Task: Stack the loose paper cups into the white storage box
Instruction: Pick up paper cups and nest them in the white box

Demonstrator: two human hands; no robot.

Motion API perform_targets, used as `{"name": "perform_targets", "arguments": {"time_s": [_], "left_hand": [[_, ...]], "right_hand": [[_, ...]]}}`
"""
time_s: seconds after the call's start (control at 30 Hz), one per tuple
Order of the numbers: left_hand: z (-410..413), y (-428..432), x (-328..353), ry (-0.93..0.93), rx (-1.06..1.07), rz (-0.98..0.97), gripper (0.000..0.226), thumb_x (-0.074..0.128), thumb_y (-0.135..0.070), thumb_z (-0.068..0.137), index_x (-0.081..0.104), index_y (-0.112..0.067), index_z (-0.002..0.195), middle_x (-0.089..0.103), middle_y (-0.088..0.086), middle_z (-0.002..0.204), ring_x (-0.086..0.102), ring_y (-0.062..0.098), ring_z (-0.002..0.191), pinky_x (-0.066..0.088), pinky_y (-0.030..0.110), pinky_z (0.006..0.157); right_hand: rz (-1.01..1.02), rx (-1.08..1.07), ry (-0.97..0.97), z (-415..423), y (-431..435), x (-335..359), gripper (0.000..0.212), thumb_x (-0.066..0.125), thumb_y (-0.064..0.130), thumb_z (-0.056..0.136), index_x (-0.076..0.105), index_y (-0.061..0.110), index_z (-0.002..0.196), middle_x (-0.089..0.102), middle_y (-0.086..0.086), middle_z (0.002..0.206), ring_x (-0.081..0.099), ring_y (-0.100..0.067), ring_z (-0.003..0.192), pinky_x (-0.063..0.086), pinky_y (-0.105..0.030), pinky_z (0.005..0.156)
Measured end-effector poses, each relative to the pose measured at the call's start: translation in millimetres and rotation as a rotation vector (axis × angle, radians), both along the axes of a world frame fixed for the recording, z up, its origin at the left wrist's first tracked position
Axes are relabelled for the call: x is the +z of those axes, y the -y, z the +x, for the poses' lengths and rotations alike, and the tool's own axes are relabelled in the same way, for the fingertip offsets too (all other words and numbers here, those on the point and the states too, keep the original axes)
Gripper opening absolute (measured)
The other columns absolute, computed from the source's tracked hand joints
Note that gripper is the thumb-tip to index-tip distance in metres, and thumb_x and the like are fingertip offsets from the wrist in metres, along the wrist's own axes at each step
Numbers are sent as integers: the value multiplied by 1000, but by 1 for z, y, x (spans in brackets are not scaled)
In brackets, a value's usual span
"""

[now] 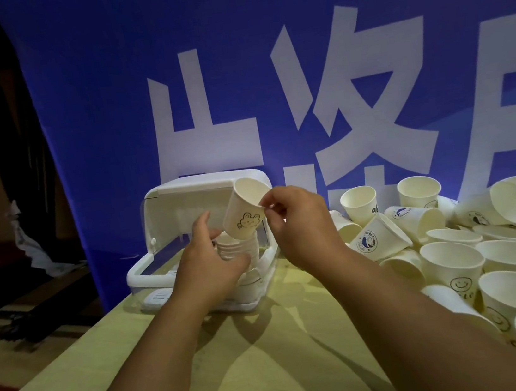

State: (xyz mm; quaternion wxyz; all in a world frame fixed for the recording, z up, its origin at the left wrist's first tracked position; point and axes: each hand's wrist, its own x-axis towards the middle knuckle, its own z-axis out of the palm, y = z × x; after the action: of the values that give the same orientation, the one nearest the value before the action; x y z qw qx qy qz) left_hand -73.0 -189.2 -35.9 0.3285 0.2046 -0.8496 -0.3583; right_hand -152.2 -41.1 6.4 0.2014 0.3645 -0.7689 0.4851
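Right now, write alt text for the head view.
The right hand pinches a bear-printed paper cup, tilted over the stack of cups that the left hand holds inside the open white storage box. Loose cups cover the table to the right.

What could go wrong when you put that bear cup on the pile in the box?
The bear cup is tilted and the right hand pinches only its rim, so it might slip or land crooked on the stack. The left hand holds that stack inside the white box; a hard push could tip it. The loose cups lie heaped beside the right arm, which might knock some over.
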Motion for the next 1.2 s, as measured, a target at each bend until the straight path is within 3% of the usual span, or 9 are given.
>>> {"name": "perform_targets", "arguments": {"time_s": [0.17,0.37,0.57,0.63,0.83,0.97,1.03,1.13,1.2], "left_hand": [[0,-1,-2,-52,-3,-2,117,87,-36,79,-3,-53,153,52,-4,147,57,19,123,53,47,101],[1,0,-5,-80,-30,-71,117,86,-42,75,-2,-70,146,45,-5,153,55,23,129,52,54,102],[-5,7,-10,72,31,-208,79,77,-42,87,37,-32,154,37,-11,157,41,18,138,46,44,110],[-4,7,-10,98,52,-226,78,74,-44,87,38,-30,155,39,-10,157,40,17,139,43,43,112],[-7,-6,-7,127,136,-377,82,73,-55,83,36,-34,153,37,-10,157,33,18,142,31,45,117],[-8,-30,-2,-200,141,-521,47,66,-49,77,66,-29,119,57,-8,119,49,18,112,41,39,94],[-11,-51,-3,-302,36,-550,27,65,-40,80,68,-26,102,58,-10,101,52,14,94,47,33,77],[-19,-84,-11,-137,-168,-483,20,61,-40,89,67,-29,105,55,-14,107,56,10,93,53,32,77],[-28,-96,-23,82,-237,-449,29,62,-41,96,62,-35,124,48,-19,130,56,11,112,52,30,94]], "right_hand": [[34,27,67,1,2,-3,29,63,18,98,67,28,125,67,3,124,61,-16,110,52,-36,99],[123,53,87,0,2,-4,35,61,16,99,62,30,131,61,3,134,59,-18,120,48,-32,100],[331,-246,77,-23,-18,5,26,70,10,90,73,25,112,69,1,111,61,-19,92,51,-29,85],[453,-337,122,-35,-28,10,27,76,13,86,71,20,111,69,-4,105,64,-22,89,57,-39,89],[913,-370,219,-45,-55,12,47,76,23,89,54,10,129,53,-3,97,54,-18,90,50,-31,92],[876,-377,237,-48,-54,6,45,75,21,88,54,11,127,46,0,78,54,-18,83,47,-31,81],[745,-453,229,-48,-56,10,41,73,20,90,56,11,126,52,-3,86,52,-18,83,46,-30,79],[572,-573,220,-48,-63,12,47,73,23,89,53,12,130,54,-12,124,52,-25,106,47,-34,93],[686,-585,213,-46,-67,11,42,71,25,91,52,13,126,55,-11,120,52,-27,116,44,-37,103]]}}
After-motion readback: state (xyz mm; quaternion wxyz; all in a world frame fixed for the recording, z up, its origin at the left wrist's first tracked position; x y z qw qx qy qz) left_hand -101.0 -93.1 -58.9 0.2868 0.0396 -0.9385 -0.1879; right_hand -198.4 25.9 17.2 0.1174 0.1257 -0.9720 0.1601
